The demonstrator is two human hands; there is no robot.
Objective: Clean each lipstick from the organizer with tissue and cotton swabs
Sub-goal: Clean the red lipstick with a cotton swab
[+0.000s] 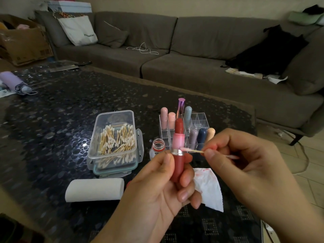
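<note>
The uncapped dark-red lipstick with a pink collar and silver band stood upright above the table, gripped around its base by the curled fingers of the left hand. The right hand pinched a wooden cotton swab between thumb and fingertips, its pink-stained tip touching the silver band. Just behind stood the clear acrylic compartment organizer, holding pastel lipsticks (one purple metallic tube taller than the rest). To the left sat a clear plastic box of cotton swabs; nearer, a white tissue roll and a red-smeared tissue lay on the dark pebble-patterned table.
</note>
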